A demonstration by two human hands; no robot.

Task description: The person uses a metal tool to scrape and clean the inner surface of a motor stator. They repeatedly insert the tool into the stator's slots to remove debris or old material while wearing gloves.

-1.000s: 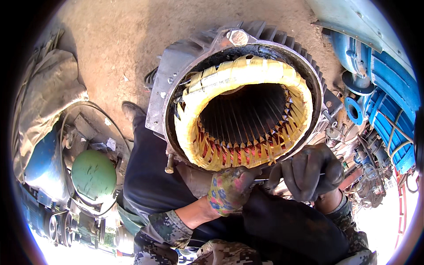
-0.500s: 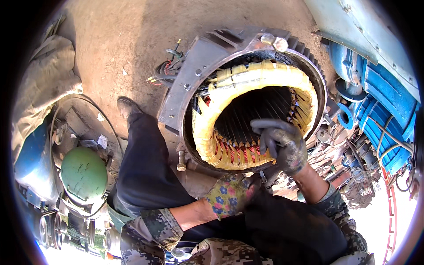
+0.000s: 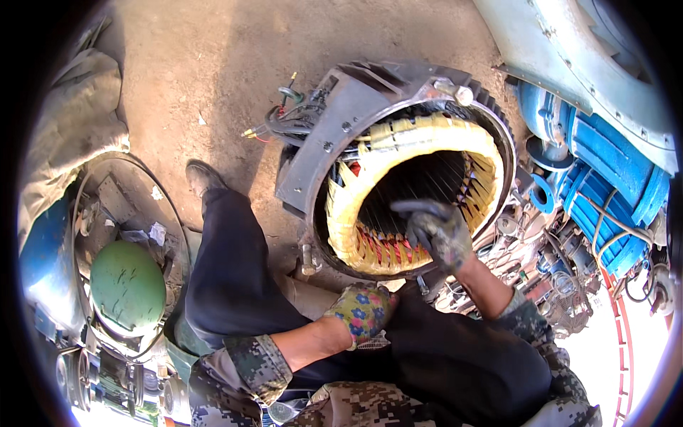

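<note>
While the left hand (image 3: 364,313) curls, its grip hidden, the right hand (image 3: 437,233), partly spread, should be gentle over the yellow coil (image 3: 343,222).

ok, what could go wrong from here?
The right hand overlaps the yellow coil ring in view; contact is unclear, but a careless brush could scuff the ring. Loose leads beside the housing might get pinched if it shifts. A bolt juts near the trousers and could snag them.

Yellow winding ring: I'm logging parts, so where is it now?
In the head view, the yellow winding ring sits right of centre, inside the grey finned housing, with the right hand over its lower right part.
</note>
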